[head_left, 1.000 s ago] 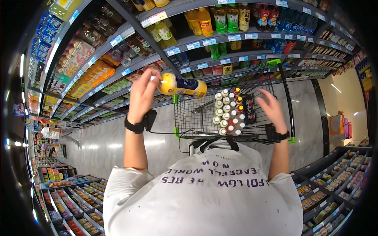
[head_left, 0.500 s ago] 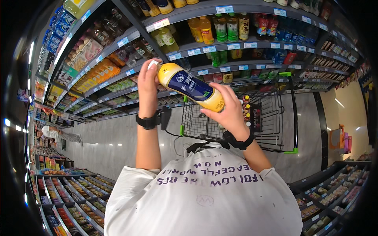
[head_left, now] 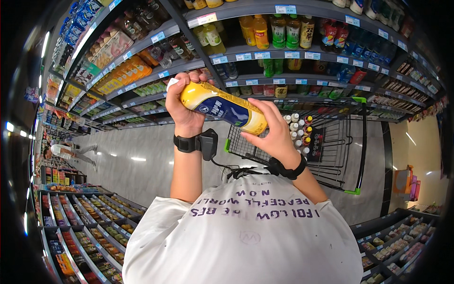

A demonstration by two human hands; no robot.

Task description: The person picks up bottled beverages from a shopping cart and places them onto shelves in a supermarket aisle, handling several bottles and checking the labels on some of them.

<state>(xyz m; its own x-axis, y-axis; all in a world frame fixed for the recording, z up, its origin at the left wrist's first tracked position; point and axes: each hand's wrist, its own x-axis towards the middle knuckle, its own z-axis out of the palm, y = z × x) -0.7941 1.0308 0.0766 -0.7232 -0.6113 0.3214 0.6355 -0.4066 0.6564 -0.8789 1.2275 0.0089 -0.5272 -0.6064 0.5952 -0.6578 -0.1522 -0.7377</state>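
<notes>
A yellow drink bottle with a dark blue label and a white cap (head_left: 222, 108) lies tilted between my two hands, above the floor and the cart's near left corner. My left hand (head_left: 186, 102) wraps round its capped end, with the thumb up beside the cap. Round the base end, my right hand (head_left: 274, 128) closes with thumb and fingers on opposite sides. Black straps sit on both wrists, and a dark box is fixed to the left one.
A wire shopping cart (head_left: 331, 156) with green corners stands at my right, holding several small bottles (head_left: 299, 128) and a dark carton (head_left: 317, 144). Drink shelves (head_left: 265, 56) rise ahead and left. Another person (head_left: 71, 152) stands far left. Low shelves (head_left: 90, 232) lie behind.
The bottle has rolled in my hands, so its label faces differently. My left hand now wraps further round the cap end. The view has shifted slightly, showing more bottles in the cart.
</notes>
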